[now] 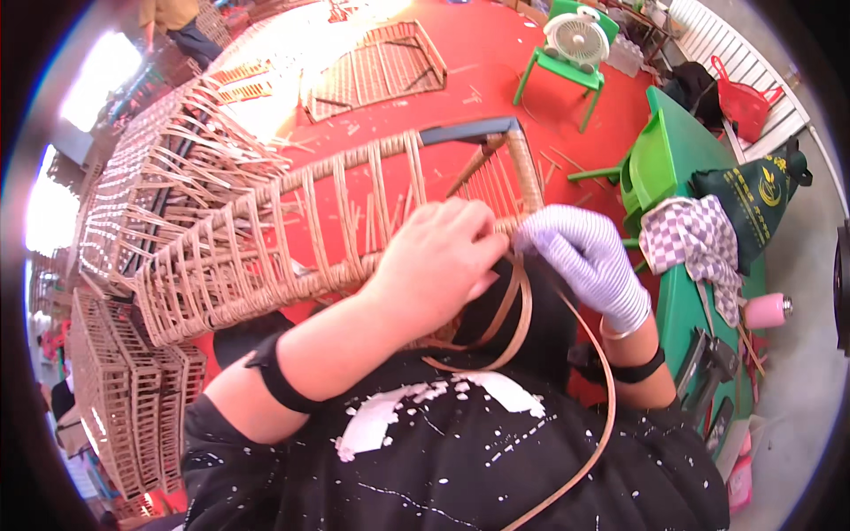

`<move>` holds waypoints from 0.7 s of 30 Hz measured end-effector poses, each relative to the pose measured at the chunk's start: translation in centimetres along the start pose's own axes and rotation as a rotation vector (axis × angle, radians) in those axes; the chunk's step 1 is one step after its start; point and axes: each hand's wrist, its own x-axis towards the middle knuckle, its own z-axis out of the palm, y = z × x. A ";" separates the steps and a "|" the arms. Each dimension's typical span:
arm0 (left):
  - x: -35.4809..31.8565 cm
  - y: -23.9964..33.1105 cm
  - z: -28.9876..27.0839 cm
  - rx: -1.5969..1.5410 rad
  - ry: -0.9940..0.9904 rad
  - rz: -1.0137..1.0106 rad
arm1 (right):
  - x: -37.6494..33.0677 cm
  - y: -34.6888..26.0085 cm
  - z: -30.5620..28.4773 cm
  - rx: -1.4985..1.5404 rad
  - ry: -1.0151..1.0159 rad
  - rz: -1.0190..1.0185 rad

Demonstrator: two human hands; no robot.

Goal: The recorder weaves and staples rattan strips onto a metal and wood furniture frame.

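L hand, bare, curls over the near edge of the half-woven tan rattan frame – fingers closed on the weave and on a flat brown cane strip. R hand, in a white knit glove w/ thin stripes, sits just beside it, fingertips pinched shut on the same strip at the frame's edge. The two grips nearly touch.

From the grips the cane strip loops down toward the person's chest, then sweeps out in a long arc below the R wrist and runs off the lower edge. The frame stretches away from the grips to the L, resting across the lap; a dark grey bar caps its far corner, just above the grips.

Beyond the grips – a flat woven panel on the red floor, and further off a white fan on a green stool. To the R of the gloved grip: green bench w/ a purple-white checked cloth and a dark green bag. Well to the L, stacked woven rattan baskets.
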 end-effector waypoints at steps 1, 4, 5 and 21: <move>0.1 -0.2 0.5 -0.013 -0.009 0.002 | -0.3 0.5 0.1 0.038 -0.013 0.072; 0.8 -0.2 0.6 0.056 -0.004 0.012 | -1.0 2.0 1.0 0.271 0.078 0.132; 1.1 -0.3 0.4 0.062 -0.004 0.025 | -0.9 1.8 1.0 0.312 0.083 0.163; 2.8 -3.2 -3.9 -0.402 -0.015 -0.133 | 1.4 2.2 1.0 -0.441 0.161 -0.218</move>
